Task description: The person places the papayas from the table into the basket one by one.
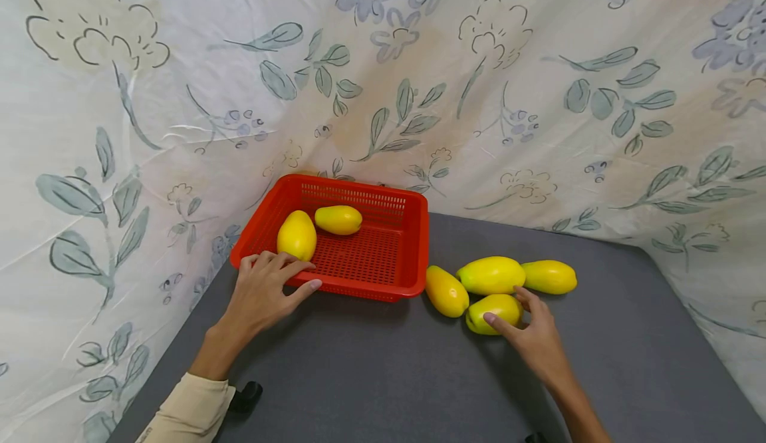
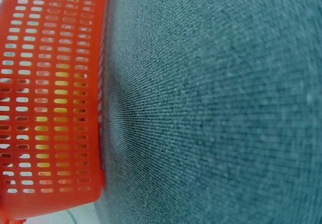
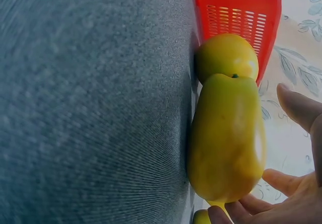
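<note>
My left hand (image 1: 263,293) holds the near rim of a red plastic basket (image 1: 413,257) at its left end. Its fingers go over the rim and the thumb lies along the outer side. Inside the basket lie two yellow papayas, one (image 1: 297,235) close to my fingers and another (image 1: 338,220) behind it. To the right, my right hand (image 1: 534,336) is around the nearest papaya (image 1: 498,313) of a group on the table. In the right wrist view that papaya (image 3: 226,138) has fingertips at its lower end, while the thumb (image 3: 297,105) stands apart from it.
Beside the basket's right wall lies a papaya (image 1: 446,291); two more, one (image 1: 491,275) in the middle and one (image 1: 549,277) at the far right, lie behind my right hand. A grey cloth covers the table (image 1: 383,370). Floral fabric (image 1: 419,97) hangs behind and on both sides.
</note>
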### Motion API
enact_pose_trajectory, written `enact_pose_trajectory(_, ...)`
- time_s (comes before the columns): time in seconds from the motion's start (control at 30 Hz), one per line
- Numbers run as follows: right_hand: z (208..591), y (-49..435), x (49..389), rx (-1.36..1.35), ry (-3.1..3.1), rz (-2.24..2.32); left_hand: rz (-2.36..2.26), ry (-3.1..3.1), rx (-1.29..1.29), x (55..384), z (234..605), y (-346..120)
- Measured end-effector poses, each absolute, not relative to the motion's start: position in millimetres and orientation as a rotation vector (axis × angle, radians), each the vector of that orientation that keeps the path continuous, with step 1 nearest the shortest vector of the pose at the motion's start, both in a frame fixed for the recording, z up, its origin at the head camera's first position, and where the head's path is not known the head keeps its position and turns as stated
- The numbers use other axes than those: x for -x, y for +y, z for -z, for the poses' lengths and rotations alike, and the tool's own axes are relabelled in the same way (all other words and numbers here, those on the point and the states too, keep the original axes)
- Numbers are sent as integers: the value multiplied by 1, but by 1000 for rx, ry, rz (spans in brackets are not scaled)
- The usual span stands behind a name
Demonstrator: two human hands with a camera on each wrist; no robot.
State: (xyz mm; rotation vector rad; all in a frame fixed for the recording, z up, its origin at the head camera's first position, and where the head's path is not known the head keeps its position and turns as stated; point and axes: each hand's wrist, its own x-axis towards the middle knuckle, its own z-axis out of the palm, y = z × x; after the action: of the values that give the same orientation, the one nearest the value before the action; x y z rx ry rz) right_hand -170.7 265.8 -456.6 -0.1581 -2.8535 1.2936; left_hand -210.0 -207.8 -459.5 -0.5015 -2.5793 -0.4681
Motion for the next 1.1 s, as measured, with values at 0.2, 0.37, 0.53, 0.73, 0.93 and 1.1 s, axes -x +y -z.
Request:
enact_pose_trajectory(0.2,462,265,177,96,-2886,-1184,469,-2581,500,211,460,-208)
enact_pose_trajectory(0.37,466,265,179,133,-2950,-1135,462,-2592,495,210,460,-206)
enact_pose_trajectory(0.53,467,264,179,119,-2948,-1131,461,-2610,482,209,459,-204)
enact_pose_trajectory(0.73,467,265,177,67,-2913,-1129,463,-2612,479,209,458,-204)
enact_pose_trajectory(0.93,467,265,175,84,-2906,-1158,465,-2607,477,210,459,-204)
enact_pose_trajectory(1.1,467,264,174,95,-2906,-1166,469,-2598,480,211,461,-205)
